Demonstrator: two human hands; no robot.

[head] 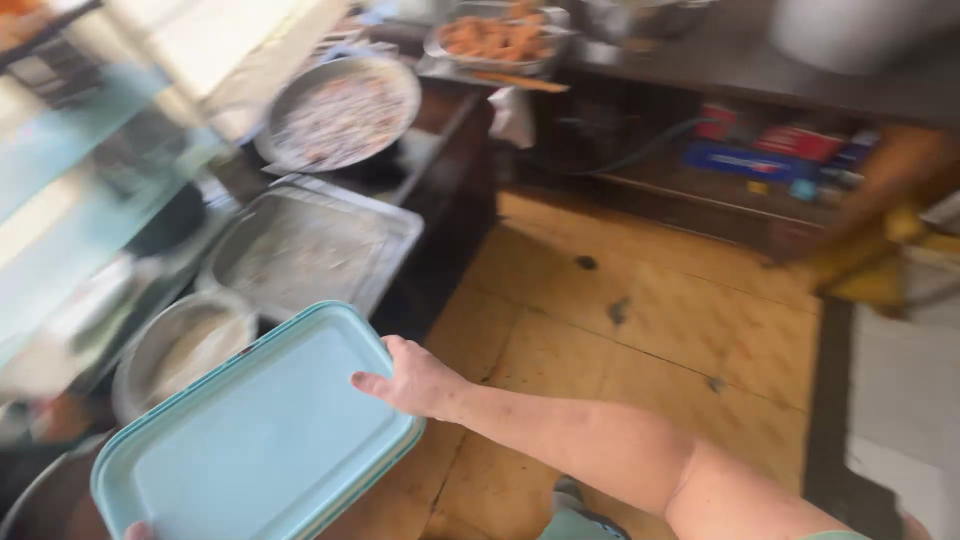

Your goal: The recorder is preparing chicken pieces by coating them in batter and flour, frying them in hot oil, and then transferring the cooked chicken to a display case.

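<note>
A light blue rectangular tray (255, 440), apparently two stacked, is held level at the lower left. My right hand (415, 378) grips its right rim, arm reaching in from the lower right. Only a fingertip of my left hand (140, 531) shows at the tray's near edge at the bottom of the view. The tray hovers over a round metal pot (175, 345) on the counter.
A rectangular steel tray (310, 245) and a round pan of chopped food (340, 115) sit further along the dark counter. Fried food fills a metal dish (495, 40) at the back. Tan tiled floor (650, 330) lies to the right, with a shelf of packages (760, 160) beyond.
</note>
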